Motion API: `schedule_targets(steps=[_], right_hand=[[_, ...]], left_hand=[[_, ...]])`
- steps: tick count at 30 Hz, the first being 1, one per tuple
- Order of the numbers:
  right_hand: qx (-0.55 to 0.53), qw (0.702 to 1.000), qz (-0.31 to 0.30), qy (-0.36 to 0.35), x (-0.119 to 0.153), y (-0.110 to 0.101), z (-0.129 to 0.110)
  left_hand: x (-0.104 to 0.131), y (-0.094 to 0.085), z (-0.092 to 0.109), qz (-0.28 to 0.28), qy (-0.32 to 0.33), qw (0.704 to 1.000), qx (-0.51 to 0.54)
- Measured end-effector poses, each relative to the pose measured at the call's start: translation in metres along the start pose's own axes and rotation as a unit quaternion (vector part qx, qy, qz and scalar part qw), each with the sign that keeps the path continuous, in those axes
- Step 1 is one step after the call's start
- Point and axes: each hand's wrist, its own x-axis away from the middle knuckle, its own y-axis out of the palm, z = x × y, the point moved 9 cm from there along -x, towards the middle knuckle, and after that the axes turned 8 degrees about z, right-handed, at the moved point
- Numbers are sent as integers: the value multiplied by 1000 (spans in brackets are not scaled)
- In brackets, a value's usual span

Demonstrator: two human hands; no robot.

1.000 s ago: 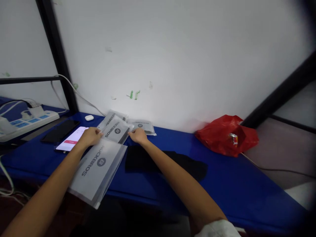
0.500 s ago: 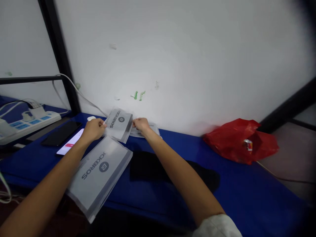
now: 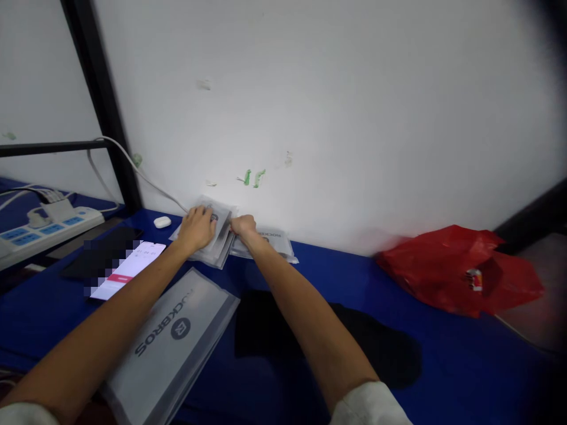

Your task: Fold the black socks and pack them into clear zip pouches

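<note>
Near the wall, a frosted plastic pouch [image 3: 219, 243] with dark print lies on the blue surface. My left hand [image 3: 197, 229] rests on its top with fingers spread. My right hand [image 3: 243, 226] is closed at the pouch's right edge, pinching that edge. Just right of it lies another printed pouch [image 3: 277, 243], partly behind my right wrist. Closer to me, a larger "ROCKBROS" pouch [image 3: 172, 348] lies tilted between my forearms. Black cloth [image 3: 381, 342] is spread beneath my right forearm.
A lit phone [image 3: 133, 268], a dark flat device [image 3: 100, 254] and a white earbud case [image 3: 162, 222] are on the left. Beyond stands a power strip [image 3: 57, 227] by a black post [image 3: 100, 100]. A red plastic bag [image 3: 447, 271] sits at the right.
My left hand has gone from holding the pouch's left edge to lying open on top of it. The raised pouch has come down, and the view has shifted slightly.
</note>
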Motion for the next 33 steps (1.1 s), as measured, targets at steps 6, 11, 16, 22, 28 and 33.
schedule_targets(steps=[6,11,16,22,28,33], right_hand=[[10,999,-10,-34,6,-13,-1],[22,997,-18,-68,14,-40,3],[30,994,-32,-95,28,-61,6],[41,990,-30,-132,54,-109,13],[47,975,20,-218,90,-184,40],[42,974,70,-213,127,-228,89]], left_hand=[[-20,38,9,-79,11,997,5],[-20,55,8,-97,8,995,21],[-16,60,8,-89,3,996,27],[-14,44,11,-66,28,997,6],[5,10,45,-29,70,997,15],[68,-16,112,-48,173,981,67]])
